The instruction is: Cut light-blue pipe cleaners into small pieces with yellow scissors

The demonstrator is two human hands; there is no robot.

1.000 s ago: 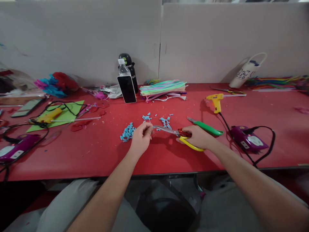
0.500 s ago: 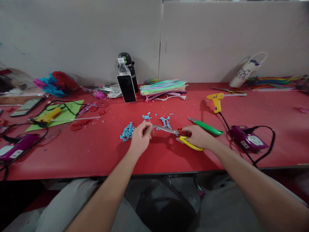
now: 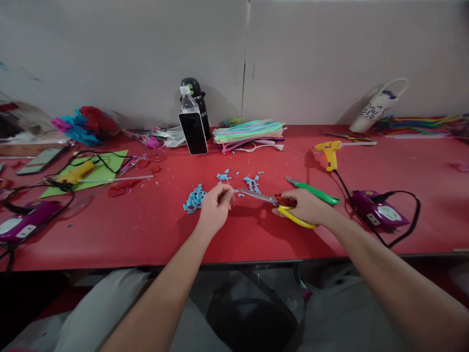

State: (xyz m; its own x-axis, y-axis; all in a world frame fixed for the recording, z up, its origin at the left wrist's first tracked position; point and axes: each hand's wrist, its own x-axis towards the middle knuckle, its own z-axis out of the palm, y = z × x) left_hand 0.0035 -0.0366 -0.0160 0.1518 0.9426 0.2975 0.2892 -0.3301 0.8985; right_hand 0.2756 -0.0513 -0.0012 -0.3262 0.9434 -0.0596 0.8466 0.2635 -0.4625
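My right hand point(image 3: 302, 206) is closed around the handles of a pair of scissors point(image 3: 261, 196), one loop yellow and the other red. Their blades point left, with the tips close to the fingertips of my left hand point(image 3: 217, 205). My left thumb and index finger are pinched together; whatever they hold is too small to make out. Beside my left hand lies a pile of small blue cut pieces point(image 3: 195, 198). More blue pieces point(image 3: 252, 184) are scattered just beyond the scissor blades, and a smaller cluster point(image 3: 224, 175) lies behind my left hand.
Behind my right hand lies a green utility knife point(image 3: 318, 192). A yellow glue gun point(image 3: 330, 155) is corded near a purple power box point(image 3: 379, 211). Farther back are a bundle of pastel pipe cleaners point(image 3: 249, 133), a phone point(image 3: 193, 133) leaning on a bottle, and a white tumbler point(image 3: 372, 113).
My right hand and the scissors have shifted slightly to the right, so the blade tips sit a little farther from my left fingers. My left hand keeps its pinch.
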